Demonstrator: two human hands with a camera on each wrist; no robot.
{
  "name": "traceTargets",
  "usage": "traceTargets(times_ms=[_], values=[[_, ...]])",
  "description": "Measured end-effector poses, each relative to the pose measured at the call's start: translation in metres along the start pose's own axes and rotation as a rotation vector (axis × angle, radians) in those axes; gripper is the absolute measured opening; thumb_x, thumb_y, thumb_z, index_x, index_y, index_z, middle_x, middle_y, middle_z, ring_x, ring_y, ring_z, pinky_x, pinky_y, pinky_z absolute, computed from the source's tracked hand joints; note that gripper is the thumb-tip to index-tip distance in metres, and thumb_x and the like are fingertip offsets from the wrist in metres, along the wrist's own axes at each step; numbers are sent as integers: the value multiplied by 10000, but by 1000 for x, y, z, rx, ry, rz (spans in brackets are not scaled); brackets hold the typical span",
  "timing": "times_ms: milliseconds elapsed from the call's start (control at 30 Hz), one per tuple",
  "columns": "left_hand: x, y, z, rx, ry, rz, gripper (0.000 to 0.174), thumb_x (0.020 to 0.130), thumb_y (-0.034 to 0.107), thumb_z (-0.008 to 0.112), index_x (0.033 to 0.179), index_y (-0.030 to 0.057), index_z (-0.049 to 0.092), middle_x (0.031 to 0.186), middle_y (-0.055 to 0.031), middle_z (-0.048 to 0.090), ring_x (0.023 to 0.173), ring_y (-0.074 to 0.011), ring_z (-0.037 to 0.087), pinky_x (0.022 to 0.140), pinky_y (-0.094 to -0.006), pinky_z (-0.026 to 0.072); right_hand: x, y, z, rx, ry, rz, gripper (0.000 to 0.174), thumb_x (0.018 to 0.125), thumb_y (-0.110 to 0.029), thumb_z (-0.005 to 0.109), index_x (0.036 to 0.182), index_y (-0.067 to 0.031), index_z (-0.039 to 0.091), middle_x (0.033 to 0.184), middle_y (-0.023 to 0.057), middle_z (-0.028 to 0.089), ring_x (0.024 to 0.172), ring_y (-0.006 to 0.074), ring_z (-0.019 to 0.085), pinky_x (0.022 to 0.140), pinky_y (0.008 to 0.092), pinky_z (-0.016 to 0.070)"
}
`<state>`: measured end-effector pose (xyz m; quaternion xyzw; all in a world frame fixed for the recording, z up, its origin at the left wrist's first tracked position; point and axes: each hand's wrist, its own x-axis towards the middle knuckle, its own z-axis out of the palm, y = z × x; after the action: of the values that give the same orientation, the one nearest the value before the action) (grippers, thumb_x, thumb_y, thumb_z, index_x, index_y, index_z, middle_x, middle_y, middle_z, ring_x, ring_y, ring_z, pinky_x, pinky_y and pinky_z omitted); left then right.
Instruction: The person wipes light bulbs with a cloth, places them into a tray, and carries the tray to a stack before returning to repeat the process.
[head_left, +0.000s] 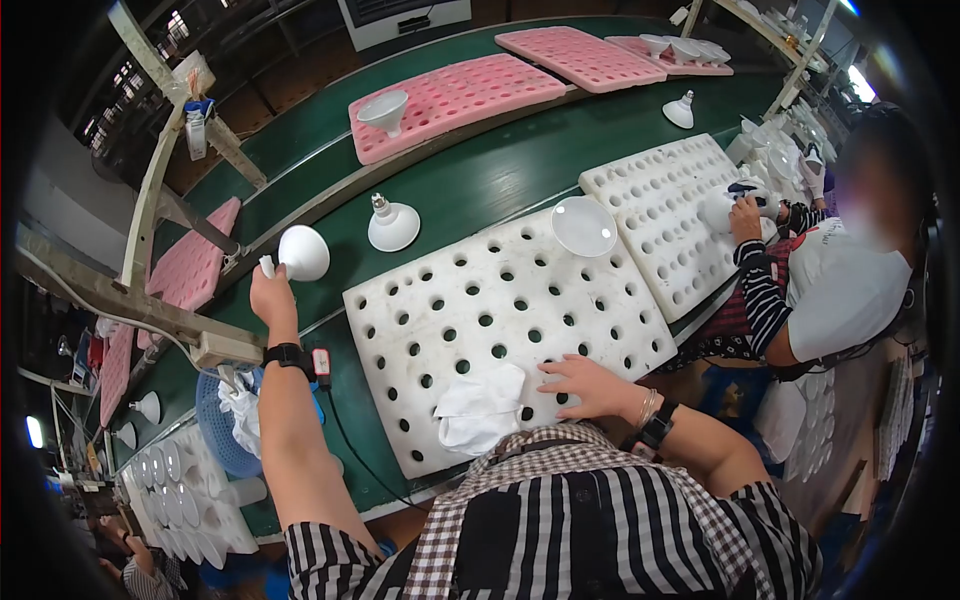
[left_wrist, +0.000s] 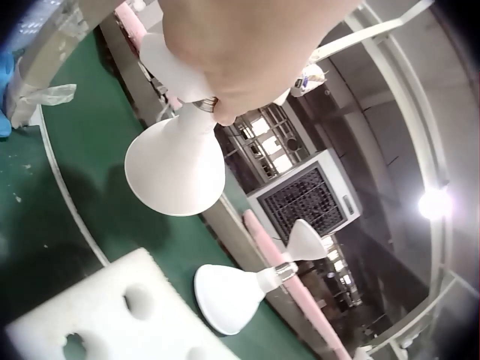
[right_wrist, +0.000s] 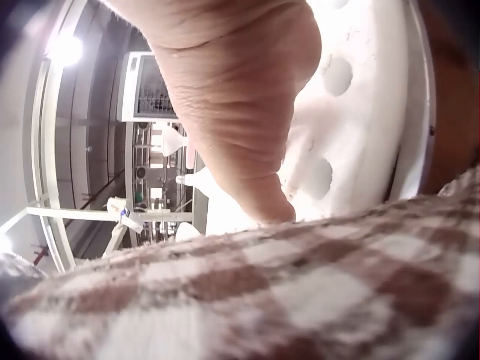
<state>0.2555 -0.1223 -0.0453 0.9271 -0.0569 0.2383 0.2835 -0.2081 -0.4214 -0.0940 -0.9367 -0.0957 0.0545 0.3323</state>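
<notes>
With my left hand I hold a white cone-shaped light bulb at its narrow end, over the green belt. The left wrist view shows the left hand at the metal neck of the bulb, its wide face turned down. Something white and thin shows beside those fingers. My right hand rests with fingers spread on the white foam tray with rows of holes, near a crumpled white cloth. In the right wrist view the right hand hides its own fingertips.
Another bulb stands on the green belt. A round white bulb face lies on the tray's far edge. Pink foam trays line the back. A blue basket is at left; a person works at right.
</notes>
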Motion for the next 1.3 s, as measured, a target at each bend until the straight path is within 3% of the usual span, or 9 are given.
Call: traceTargets(times_ms=[500,667,767,833,967,1100,1200,1267,1300], values=[[4,-17,16,298,-153,473,265,771,99,704,1018,54,621,870,-166,619,836,-374,617,734,-470,497,2,-4,-2,107,-62,125,427,778,-310,708,1171,-150,659,1441,114,447,1288,282,452,1164,494,226],[-22,4,2,72,-93,352,383,786,167,708,1140,62,608,962,-183,625,917,-378,608,807,-452,490,6,0,-9,118,-30,106,408,800,-273,708,1179,-131,655,1395,113,502,1242,240,510,1120,455,321],[-71,32,-11,-420,-348,66,539,851,259,671,1320,58,494,1108,-204,632,1016,-309,623,873,-379,477,11,13,-24,512,12,433,410,814,-231,713,1181,-63,644,1303,139,570,1114,216,594,995,400,449],[-117,60,-38,-595,-806,-207,603,879,307,645,1378,67,404,1211,-235,593,1056,-328,622,891,-406,478,15,43,-21,775,423,704,482,819,-205,717,1237,-3,586,1177,166,617,980,212,633,866,347,503],[-227,60,-28,-575,-1141,123,543,852,338,667,1278,42,507,1207,-230,576,1101,-381,572,928,-425,452,38,99,-36,260,811,722,660,763,-263,775,1297,22,511,1117,179,611,977,262,608,891,358,488],[-268,90,-48,-310,-983,387,525,806,319,705,1215,22,565,1216,-240,545,1093,-403,548,925,-439,447,81,112,-64,-213,898,730,789,624,-336,870,1232,37,532,1172,171,575,1071,295,557,941,393,458],[-272,93,-49,-279,-873,436,541,761,298,735,1195,13,584,1204,-251,522,1086,-412,529,919,-453,445,103,130,-58,189,1067,565,823,557,-356,899,1213,-4,549,1214,145,560,1139,297,522,979,398,431],[-266,94,-51,-296,-932,430,577,746,299,748,1212,8,574,1195,-268,518,1103,-419,520,936,-458,436,119,124,-59,-114,1057,854,787,535,-344,909,1195,-59,588,1206,102,584,1173,270,507,1015,389,398],[-263,94,-51,-286,-963,436,594,739,290,744,1230,6,564,1215,-263,505,1109,-419,516,946,-450,435,128,132,-59,77,1166,943,705,549,-338,900,1152,-96,629,1194,72,599,1181,241,502,1027,374,384]])
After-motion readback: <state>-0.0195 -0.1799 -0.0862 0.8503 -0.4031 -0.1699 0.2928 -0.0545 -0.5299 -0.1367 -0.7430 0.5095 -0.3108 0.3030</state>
